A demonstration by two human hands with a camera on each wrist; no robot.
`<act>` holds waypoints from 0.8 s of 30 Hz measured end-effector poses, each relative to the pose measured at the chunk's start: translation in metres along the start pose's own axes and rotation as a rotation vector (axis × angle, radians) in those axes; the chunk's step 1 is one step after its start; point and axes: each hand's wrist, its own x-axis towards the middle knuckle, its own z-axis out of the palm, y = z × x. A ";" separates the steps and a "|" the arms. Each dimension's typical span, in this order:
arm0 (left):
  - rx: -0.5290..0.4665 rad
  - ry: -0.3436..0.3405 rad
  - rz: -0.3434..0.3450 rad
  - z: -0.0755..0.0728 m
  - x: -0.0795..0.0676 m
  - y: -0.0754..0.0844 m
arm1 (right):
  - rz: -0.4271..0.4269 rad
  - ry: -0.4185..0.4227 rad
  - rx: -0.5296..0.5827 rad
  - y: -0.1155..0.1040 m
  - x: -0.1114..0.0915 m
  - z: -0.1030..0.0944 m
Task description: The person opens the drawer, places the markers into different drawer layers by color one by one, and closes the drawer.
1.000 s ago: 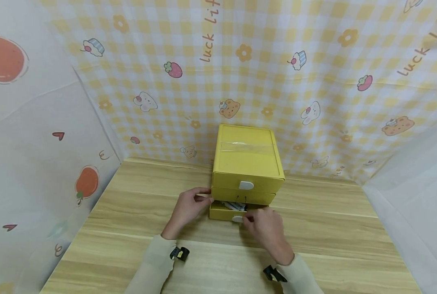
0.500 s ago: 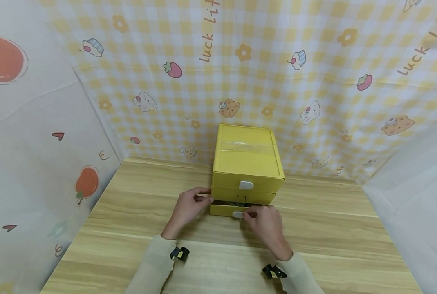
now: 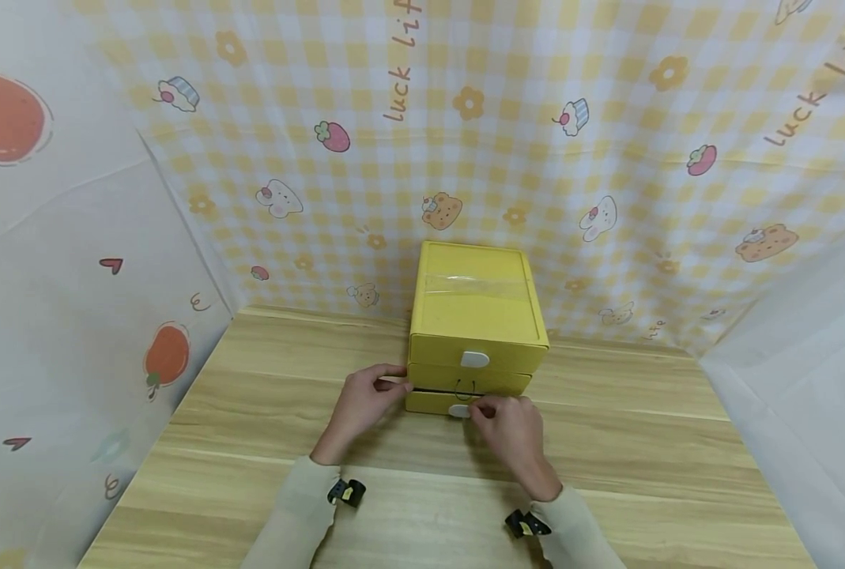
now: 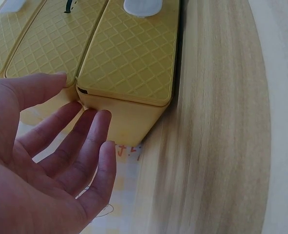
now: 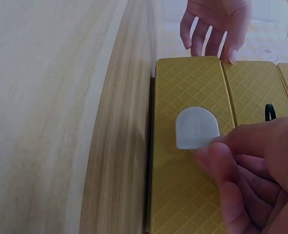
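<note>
A yellow chest of small drawers [image 3: 479, 296] stands on the wooden table, with three drawer fronts facing me. My right hand [image 3: 511, 435] pinches the edge of the white tab handle [image 5: 197, 127] on the bottom drawer [image 5: 182, 180] between thumb and fingertips. A thin dark gap shows above that drawer in the head view. My left hand [image 3: 367, 399] steadies the chest's left front corner. Its thumb lies at the edge of the middle drawer [image 4: 56, 44], and its extended, slightly bent fingers [image 4: 92, 146] touch the side. A dark cord loop [image 3: 465, 391] hangs on the middle drawer.
The wooden table [image 3: 287, 340] extends to both sides of the chest. Behind it hangs a yellow checked curtain [image 3: 507, 158], with white cloth [image 3: 52, 316] to the left. Clear tape [image 3: 475, 286] crosses the chest's top.
The bottom drawer has slid inward, with my right hand moving along on its tab. Its contents, visible earlier, are now hidden. My left hand has stayed in place.
</note>
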 end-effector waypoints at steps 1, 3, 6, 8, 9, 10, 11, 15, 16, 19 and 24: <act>-0.001 0.000 0.000 0.000 0.000 0.000 | 0.003 0.001 -0.001 0.000 0.000 0.000; -0.004 -0.001 -0.001 0.000 0.000 0.000 | 0.009 0.002 -0.009 0.001 0.001 0.001; -0.007 -0.003 -0.003 0.000 0.000 0.000 | 0.020 0.002 -0.016 0.001 0.002 0.002; -0.009 -0.003 -0.002 0.000 0.000 0.000 | 0.022 0.004 -0.020 0.001 0.003 0.002; -0.009 -0.003 0.000 0.000 0.000 0.000 | 0.023 0.007 -0.020 0.001 0.003 0.002; -0.008 -0.003 0.002 0.000 0.000 0.001 | 0.024 0.008 -0.021 0.001 0.003 0.002; -0.007 -0.002 0.004 0.000 0.000 0.000 | 0.023 0.010 -0.020 0.001 0.003 0.002; -0.007 0.002 0.011 0.000 0.001 0.000 | 0.024 0.015 -0.016 0.001 0.003 0.002; -0.007 0.002 0.012 0.000 0.001 0.000 | 0.024 0.015 -0.015 0.001 0.003 0.002; -0.007 0.002 0.016 0.001 0.001 0.000 | 0.023 0.013 -0.012 0.002 0.003 0.003; -0.006 0.004 0.017 0.001 0.001 0.001 | 0.024 0.006 -0.005 0.002 0.003 0.003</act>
